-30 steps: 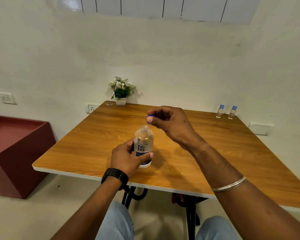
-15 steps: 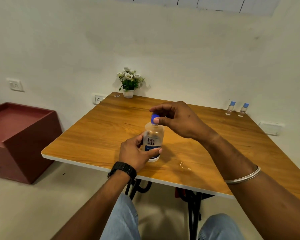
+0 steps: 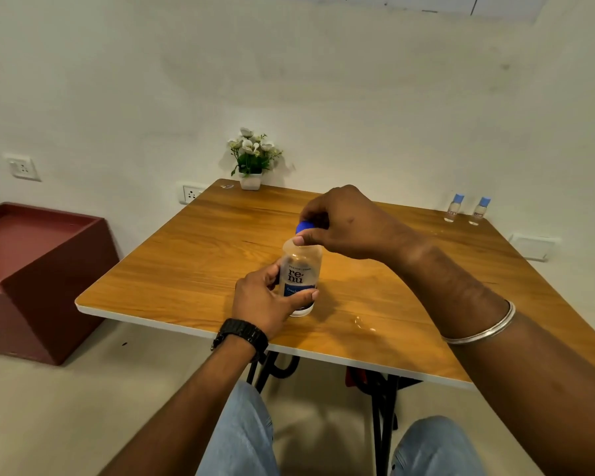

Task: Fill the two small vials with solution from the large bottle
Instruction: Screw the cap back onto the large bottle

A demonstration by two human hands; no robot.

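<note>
Left hand [image 3: 261, 300] grips bottle [image 3: 301, 273]; right hand [image 3: 344, 225] pinches half-hidden blue cap [image 3: 303, 227].

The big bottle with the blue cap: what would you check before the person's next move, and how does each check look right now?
1. Large bottle upright on the table: ok.
2. Left hand grips the bottle body to steady it: ok.
3. Right hand pinches the blue cap at the bottle's neck: ok.
4. Cap seated straight and fully tight: cannot tell, the fingers hide the thread.
5. Two small vials standing capped at the far right corner, away from both hands: ok.
6. Table dry: not ok, a small wet patch lies right of the bottle.
</note>
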